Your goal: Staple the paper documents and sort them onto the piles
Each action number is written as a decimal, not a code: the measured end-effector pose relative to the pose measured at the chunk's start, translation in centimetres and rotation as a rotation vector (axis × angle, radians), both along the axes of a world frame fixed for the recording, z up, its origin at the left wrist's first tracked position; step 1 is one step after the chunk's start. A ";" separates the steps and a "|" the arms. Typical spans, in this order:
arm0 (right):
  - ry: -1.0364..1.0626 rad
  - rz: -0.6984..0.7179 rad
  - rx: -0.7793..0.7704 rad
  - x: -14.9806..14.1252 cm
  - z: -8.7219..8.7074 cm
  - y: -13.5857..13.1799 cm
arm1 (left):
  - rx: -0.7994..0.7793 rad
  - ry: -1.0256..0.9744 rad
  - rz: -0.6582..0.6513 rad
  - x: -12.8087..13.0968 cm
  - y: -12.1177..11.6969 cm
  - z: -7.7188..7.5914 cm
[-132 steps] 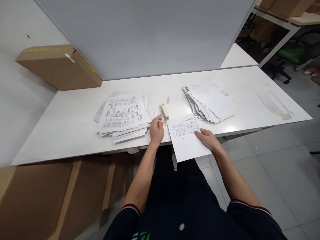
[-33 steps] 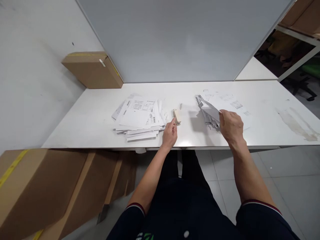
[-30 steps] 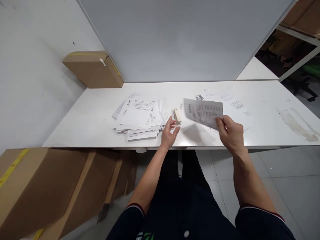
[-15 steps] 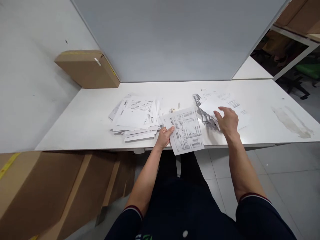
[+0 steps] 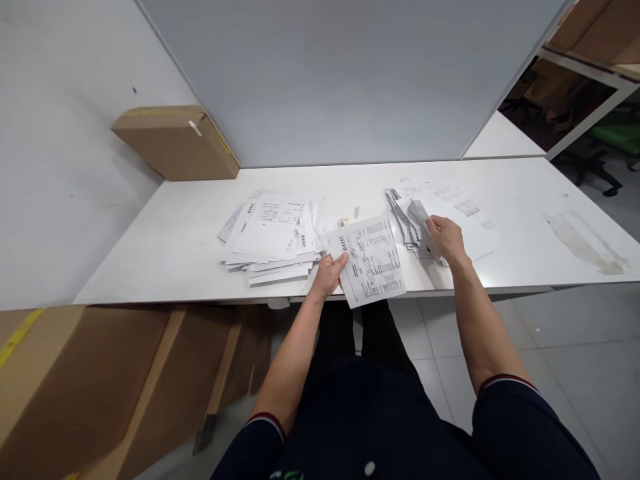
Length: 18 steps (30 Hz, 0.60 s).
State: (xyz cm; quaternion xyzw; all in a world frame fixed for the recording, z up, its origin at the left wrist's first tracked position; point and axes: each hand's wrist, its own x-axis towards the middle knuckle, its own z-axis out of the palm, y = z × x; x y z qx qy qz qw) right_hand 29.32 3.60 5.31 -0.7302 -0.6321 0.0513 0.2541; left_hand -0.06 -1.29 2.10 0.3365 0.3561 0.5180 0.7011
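Note:
My left hand (image 5: 327,275) is closed on the left edge of a printed sheet (image 5: 373,260) that lies on the white table (image 5: 180,233) at its front edge. My right hand (image 5: 445,237) pinches a sheet lifted from the fanned stack of papers on the right (image 5: 463,210). A second, untidy stack of printed papers (image 5: 273,237) lies left of my left hand. A small beige stapler (image 5: 345,221) peeks out just behind the sheet in my left hand, mostly hidden by it.
A grey partition panel (image 5: 350,73) stands along the back of the table. A cardboard box (image 5: 175,143) sits at the back left corner. Large cardboard boxes (image 5: 100,387) stand on the floor to my left. A stain (image 5: 583,237) marks the table's right end.
My right hand carried a printed sheet from the right stack to the middle, my left hand took hold of it, and my right hand went back to the right stack and gripped another sheet.

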 end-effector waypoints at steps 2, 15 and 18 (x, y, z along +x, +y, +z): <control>0.091 -0.104 0.019 0.5 0.2 0.1 | 0.000 -0.007 0.005 0.0 0.0 -0.1; 0.115 -0.219 0.611 -4.0 8.4 -6.4 | -0.014 -0.021 -0.003 0.0 0.2 -0.2; 0.342 -0.195 0.707 -5.2 9.2 -7.1 | -0.021 -0.016 -0.022 0.0 0.2 0.0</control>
